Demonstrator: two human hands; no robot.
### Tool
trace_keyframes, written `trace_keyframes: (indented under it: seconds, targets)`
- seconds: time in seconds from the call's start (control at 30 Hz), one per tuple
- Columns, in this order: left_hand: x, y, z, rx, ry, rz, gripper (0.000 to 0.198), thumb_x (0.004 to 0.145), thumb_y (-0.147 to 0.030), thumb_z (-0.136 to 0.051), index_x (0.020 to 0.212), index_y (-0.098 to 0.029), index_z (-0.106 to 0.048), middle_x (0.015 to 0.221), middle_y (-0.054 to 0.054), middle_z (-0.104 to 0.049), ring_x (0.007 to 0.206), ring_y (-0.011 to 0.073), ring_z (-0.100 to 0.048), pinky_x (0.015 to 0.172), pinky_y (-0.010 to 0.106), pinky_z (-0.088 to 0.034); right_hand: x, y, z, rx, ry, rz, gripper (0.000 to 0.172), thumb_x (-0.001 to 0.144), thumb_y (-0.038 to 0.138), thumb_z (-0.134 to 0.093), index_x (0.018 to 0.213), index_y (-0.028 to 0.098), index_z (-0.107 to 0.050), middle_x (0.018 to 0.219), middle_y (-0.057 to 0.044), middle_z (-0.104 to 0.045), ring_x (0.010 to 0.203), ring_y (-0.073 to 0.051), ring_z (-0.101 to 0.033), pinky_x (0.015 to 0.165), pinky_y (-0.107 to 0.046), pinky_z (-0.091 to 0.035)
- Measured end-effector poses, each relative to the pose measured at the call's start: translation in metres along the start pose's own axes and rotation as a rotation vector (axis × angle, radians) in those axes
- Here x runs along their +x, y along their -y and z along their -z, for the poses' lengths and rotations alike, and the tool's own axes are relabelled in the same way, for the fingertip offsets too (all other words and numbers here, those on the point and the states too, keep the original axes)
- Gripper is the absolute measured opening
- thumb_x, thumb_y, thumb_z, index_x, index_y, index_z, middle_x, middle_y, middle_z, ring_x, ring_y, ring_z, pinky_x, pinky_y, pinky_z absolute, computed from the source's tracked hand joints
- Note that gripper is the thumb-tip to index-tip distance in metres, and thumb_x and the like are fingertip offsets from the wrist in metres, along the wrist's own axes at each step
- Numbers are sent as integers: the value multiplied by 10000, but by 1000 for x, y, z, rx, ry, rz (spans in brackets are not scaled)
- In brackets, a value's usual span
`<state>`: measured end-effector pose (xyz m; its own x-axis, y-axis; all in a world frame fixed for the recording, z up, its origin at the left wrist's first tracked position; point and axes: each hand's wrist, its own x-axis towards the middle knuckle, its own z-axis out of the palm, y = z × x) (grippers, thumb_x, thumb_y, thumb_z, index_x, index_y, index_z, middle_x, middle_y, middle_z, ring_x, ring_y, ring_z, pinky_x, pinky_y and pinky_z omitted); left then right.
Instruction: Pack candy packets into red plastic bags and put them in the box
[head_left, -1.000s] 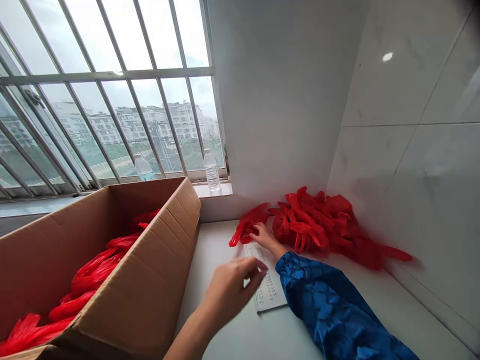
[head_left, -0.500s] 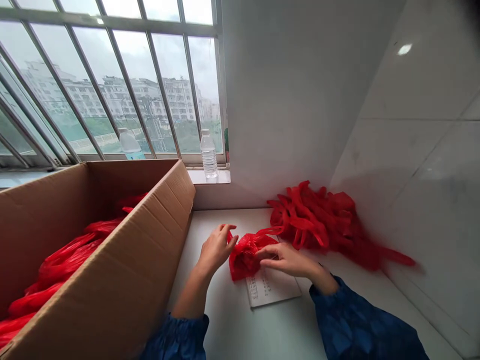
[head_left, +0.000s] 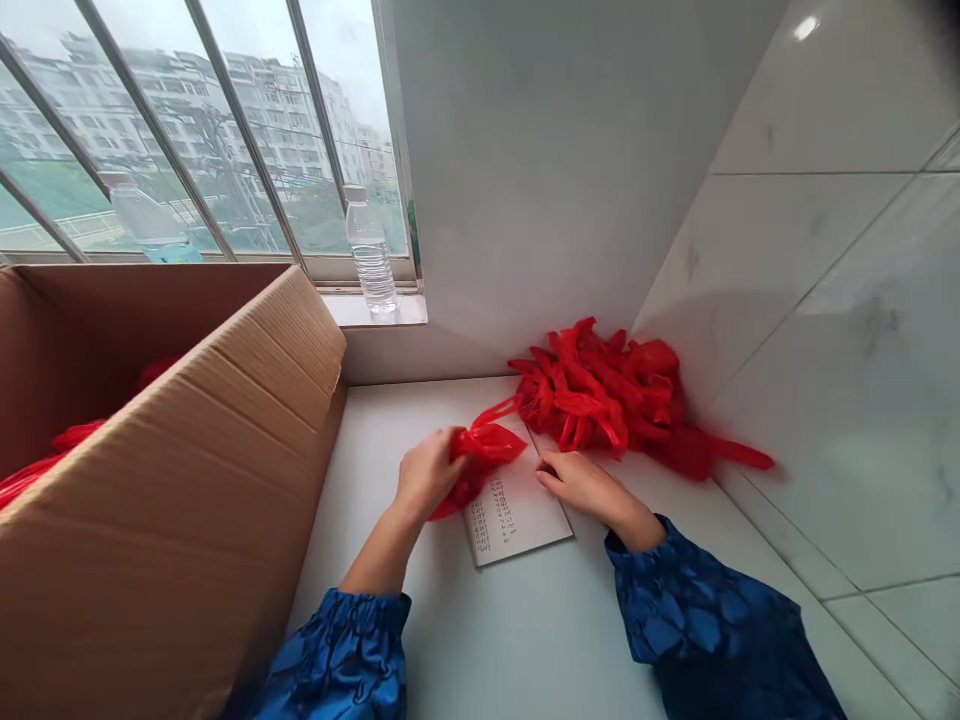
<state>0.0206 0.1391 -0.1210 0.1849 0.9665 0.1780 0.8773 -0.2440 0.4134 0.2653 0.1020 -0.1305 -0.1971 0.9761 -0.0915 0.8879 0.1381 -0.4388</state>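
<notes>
My left hand [head_left: 429, 472] is closed around a bunched red plastic bag [head_left: 491, 446], and part of the bag hangs below the fingers. A thin strip of the bag stretches toward the red pile at the back. Under and beside the bag lies a notebook or pad [head_left: 517, 515] with handwriting on it. At the notebook's right edge is my right hand [head_left: 583, 486], apart from the bag. Its fingers are curled in with the thumb close to them, and whether anything small is between them is hidden.
A heap of red plastic bags [head_left: 592, 390] lies against the back wall on the white table [head_left: 517, 640]. To the left stands a tall cardboard box [head_left: 195, 480] holding more red bags [head_left: 45, 470]. A clear plastic bottle [head_left: 371, 255] stands on the windowsill; another bottle [head_left: 154, 225] leans behind the box.
My left hand has closed on the red bag and shifted it left, uncovering more of the notebook. My right hand has come off the bag and its fingers have curled. The view has tilted down.
</notes>
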Motion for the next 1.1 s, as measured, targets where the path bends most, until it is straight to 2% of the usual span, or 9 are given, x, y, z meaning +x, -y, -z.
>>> trace_keyframes:
  seconds: [0.07,0.13,0.23,0.27,0.33,0.43,0.63,0.83,1.1]
  targets:
    - [1,2,17,-24,-117,63,323,925,-240,-517,1228,-247,-626,1200,77,-702,1046,263,-670,828,361,-508,-1,-1,-5,-44,-3,-87,227,942,240,-547,1117,157,-664,1056,-117,-745,1020,-274,-697,813,-311,-468]
    - [1,2,34,-135,-322,83,329,961,-266,-484,1273,-259,-588,1237,63,-681,1045,227,-665,855,346,-514,0,0,-9,-87,-4,-183,320,939,287,-567,1202,108,-606,1062,-172,-731,1026,-314,-697,802,-345,-475]
    - [-2,-1,52,-442,-658,23,293,963,-365,-561,1229,-258,-621,1173,42,-703,998,180,-682,873,303,-537,0,5,-15,-131,7,-278,476,885,408,-650,1215,74,-571,1082,-230,-714,1045,-372,-686,794,-388,-481]
    - [-3,-3,56,-524,-732,2,288,947,-390,-596,1195,-249,-643,1144,41,-713,985,175,-688,861,293,-547,0,8,-16,-139,12,-295,527,855,450,-679,1207,73,-570,1094,-238,-710,1054,-386,-680,796,-398,-483]
    - [-5,-6,60,-591,-805,-17,286,921,-403,-644,1153,-238,-669,1118,39,-722,974,172,-693,840,284,-560,-1,11,-17,-149,22,-319,619,801,517,-716,1207,76,-563,1101,-238,-708,1056,-402,-675,798,-414,-487]
    - [-6,-8,64,-597,-856,-33,263,899,-378,-681,1122,-238,-687,1106,32,-728,971,173,-696,845,291,-570,-1,13,-17,-156,35,-342,663,759,569,-730,1199,98,-572,1083,-221,-717,1046,-404,-678,795,-424,-490]
    - [-6,-6,70,-597,-918,-65,232,895,-320,-692,1113,-238,-691,1086,28,-731,971,180,-697,839,309,-591,2,9,-18,-157,48,-349,545,745,597,-723,1051,155,-636,1076,-194,-727,1036,-400,-681,798,-431,-490]
    - [-8,-5,73,-596,-906,-47,237,904,-345,-683,1124,-256,-685,1113,29,-718,1016,208,-695,884,376,-601,3,6,-20,-146,46,-356,565,726,620,-725,1051,167,-629,1071,-174,-726,1047,-393,-679,799,-423,-485]
    - [-9,-7,74,-599,-896,-55,219,911,-322,-675,1117,-251,-688,1104,16,-714,1015,198,-690,870,376,-602,3,5,-20,-139,46,-354,545,728,611,-712,1037,173,-613,1071,-167,-726,1039,-388,-671,788,-420,-477]
